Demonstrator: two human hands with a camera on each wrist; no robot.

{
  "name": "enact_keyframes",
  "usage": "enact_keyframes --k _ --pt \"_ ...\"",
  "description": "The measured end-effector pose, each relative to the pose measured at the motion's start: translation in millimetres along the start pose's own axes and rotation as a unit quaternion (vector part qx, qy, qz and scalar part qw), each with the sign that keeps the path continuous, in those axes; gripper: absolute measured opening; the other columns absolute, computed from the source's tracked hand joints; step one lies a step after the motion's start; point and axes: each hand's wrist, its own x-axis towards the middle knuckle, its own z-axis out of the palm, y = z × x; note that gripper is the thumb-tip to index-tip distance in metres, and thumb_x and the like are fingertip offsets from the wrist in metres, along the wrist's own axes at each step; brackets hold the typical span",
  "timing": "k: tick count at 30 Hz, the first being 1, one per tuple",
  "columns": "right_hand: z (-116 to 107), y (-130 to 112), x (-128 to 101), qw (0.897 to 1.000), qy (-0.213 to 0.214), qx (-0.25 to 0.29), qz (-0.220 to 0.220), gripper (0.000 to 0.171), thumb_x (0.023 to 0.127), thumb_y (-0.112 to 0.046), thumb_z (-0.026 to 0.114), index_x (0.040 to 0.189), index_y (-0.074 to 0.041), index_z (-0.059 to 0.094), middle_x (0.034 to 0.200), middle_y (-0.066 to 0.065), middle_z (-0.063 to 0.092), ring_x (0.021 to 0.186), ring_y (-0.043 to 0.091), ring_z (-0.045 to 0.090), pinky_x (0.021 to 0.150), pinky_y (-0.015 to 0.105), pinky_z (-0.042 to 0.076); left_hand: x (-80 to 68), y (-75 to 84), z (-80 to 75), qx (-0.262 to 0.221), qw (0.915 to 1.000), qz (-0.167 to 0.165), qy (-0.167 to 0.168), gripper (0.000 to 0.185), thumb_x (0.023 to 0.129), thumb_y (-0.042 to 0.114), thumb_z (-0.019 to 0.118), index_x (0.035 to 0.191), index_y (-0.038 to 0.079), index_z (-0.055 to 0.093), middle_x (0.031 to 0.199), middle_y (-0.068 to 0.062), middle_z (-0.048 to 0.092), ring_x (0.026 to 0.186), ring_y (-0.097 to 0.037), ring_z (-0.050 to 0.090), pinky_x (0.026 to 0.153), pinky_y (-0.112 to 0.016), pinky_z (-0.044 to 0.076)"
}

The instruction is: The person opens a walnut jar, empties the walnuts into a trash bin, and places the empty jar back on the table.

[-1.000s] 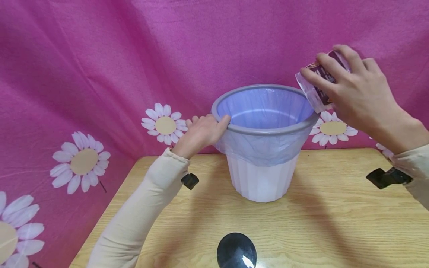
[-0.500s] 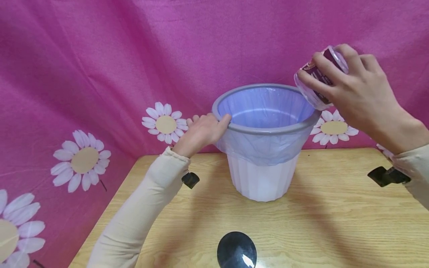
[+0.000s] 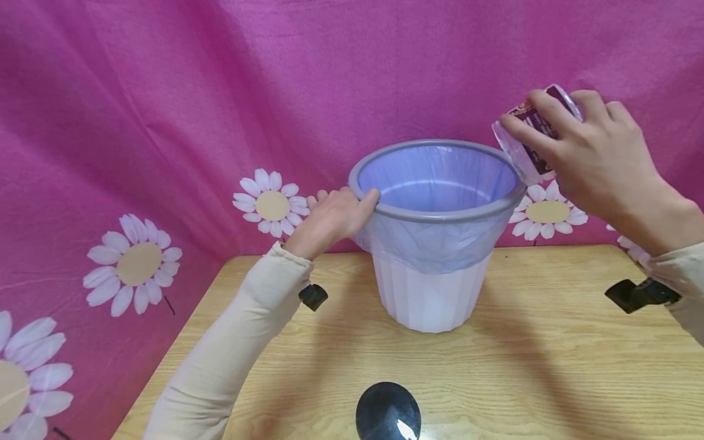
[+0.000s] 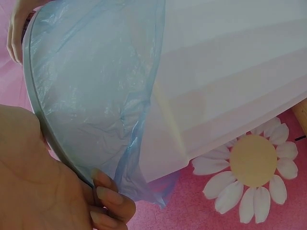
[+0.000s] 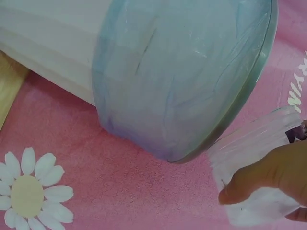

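A white ribbed trash can point(image 3: 431, 299) stands upright on the table, lined with a translucent bluish bag point(image 3: 434, 244) folded down over its grey rim point(image 3: 440, 215). My left hand point(image 3: 335, 217) grips the rim on the left side, thumb over the top and fingers curled outside, as the left wrist view shows. At the opposite side, my right hand point(image 3: 602, 156) holds a clear plastic container point(image 3: 517, 150) with a dark printed label. The container is tilted, its lower end right at the rim. In the right wrist view the thumb presses along the clear container point(image 5: 249, 163). Fingers partly hide the label.
A glossy black round object point(image 3: 388, 412) lies at the front of the wooden table point(image 3: 550, 379). Behind and to the left hangs a pink cloth point(image 3: 308, 79) printed with white daisies. A black strap mount point(image 3: 640, 294) juts from the right wrist.
The right hand with the clear container has shifted slightly right, rising a little and then lowering back toward the rim. The left hand and the trash can stay in place.
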Motion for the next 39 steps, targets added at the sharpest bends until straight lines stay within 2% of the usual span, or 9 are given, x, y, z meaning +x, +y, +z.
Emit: enact_keyframes --k 5,9,12,17,22,24,28,36,39 --pt "2.5 -3.4 4.1 1.0 0.017 0.017 -0.004 0.098 0.054 0.015 0.067 0.142 -0.021 0.043 0.138 0.02 0.041 0.099 0.052 0.043 0.061 0.062 0.044 -0.3 -0.2 -0.8 -0.003 1.0 0.001 -0.001 0.061 0.095 0.055 0.023 0.112 0.007 0.057 0.12 -0.013 0.055 0.108 -0.033 0.039 0.1 -0.052 0.023" --pt "4.8 -6.8 6.1 0.999 0.021 0.018 -0.019 0.099 0.055 0.015 0.069 0.143 -0.021 0.042 0.14 0.02 0.04 0.098 0.051 0.042 0.06 0.059 0.044 -1.1 -0.5 -0.9 -0.004 1.0 0.0 -0.005 0.065 0.095 0.056 0.023 0.118 0.006 0.057 0.123 -0.013 0.054 0.111 -0.034 0.039 0.102 -0.053 0.021" --pt "5.2 -7.4 7.0 1.0 0.013 0.016 -0.021 0.1 0.054 0.014 0.07 0.142 -0.022 0.042 0.141 0.02 0.039 0.099 0.051 0.042 0.061 0.059 0.044 -1.7 -0.4 -0.6 -0.004 1.0 0.001 -0.004 0.064 0.095 0.056 0.023 0.116 0.006 0.057 0.123 -0.013 0.054 0.11 -0.034 0.039 0.102 -0.053 0.022" --pt "6.5 -5.5 8.1 0.998 0.011 0.015 -0.052 0.099 0.056 0.016 0.066 0.143 -0.023 0.042 0.142 0.018 0.039 0.1 0.052 0.042 0.06 0.058 0.043 -2.8 0.0 -0.2 -0.001 1.0 0.001 0.0 0.061 0.094 0.056 0.023 0.108 0.008 0.057 0.12 -0.013 0.055 0.109 -0.034 0.039 0.101 -0.053 0.023" --pt "4.5 -6.7 8.8 0.999 -0.011 0.032 0.002 0.099 0.053 0.009 0.076 0.141 -0.02 0.042 0.136 0.02 0.039 0.091 0.052 0.042 0.055 0.063 0.046 -3.4 0.3 -1.4 0.001 1.0 0.002 0.001 0.059 0.094 0.056 0.023 0.102 0.009 0.058 0.112 -0.011 0.055 0.106 -0.033 0.039 0.099 -0.051 0.024" --pt "3.7 -6.5 9.8 0.999 -0.016 0.031 0.011 0.1 0.051 0.009 0.077 0.141 -0.019 0.042 0.135 0.021 0.039 0.09 0.051 0.043 0.054 0.064 0.047 -3.6 0.2 -1.9 0.0 1.0 0.002 -0.002 0.059 0.094 0.056 0.022 0.103 0.01 0.058 0.111 -0.011 0.054 0.107 -0.033 0.039 0.1 -0.051 0.023" --pt "5.9 -7.1 9.2 1.0 -0.009 0.029 -0.003 0.104 0.05 0.01 0.079 0.142 -0.02 0.041 0.137 0.02 0.039 0.095 0.051 0.042 0.052 0.064 0.047 -3.4 -0.3 -1.8 -0.005 1.0 0.003 -0.008 0.061 0.094 0.056 0.022 0.111 0.009 0.057 0.118 -0.012 0.054 0.11 -0.034 0.038 0.103 -0.053 0.021" --pt "9.2 -4.7 7.9 0.999 0.002 0.03 -0.027 0.106 0.049 0.003 0.085 0.143 -0.019 0.041 0.137 0.022 0.04 0.092 0.051 0.043 0.049 0.062 0.047 -1.4 0.8 -0.8 -0.006 1.0 0.006 0.001 0.056 0.094 0.055 0.023 0.102 0.011 0.057 0.112 -0.011 0.054 0.105 -0.033 0.039 0.096 -0.05 0.025" --pt "8.6 -6.0 8.4 0.999 -0.013 0.037 -0.009 0.109 0.048 -0.003 0.091 0.143 -0.018 0.04 0.136 0.022 0.039 0.091 0.051 0.044 0.049 0.063 0.047 -1.3 1.0 -0.7 -0.007 0.9999 0.007 0.002 0.055 0.094 0.054 0.024 0.102 0.011 0.056 0.112 -0.011 0.055 0.104 -0.033 0.039 0.095 -0.049 0.026"
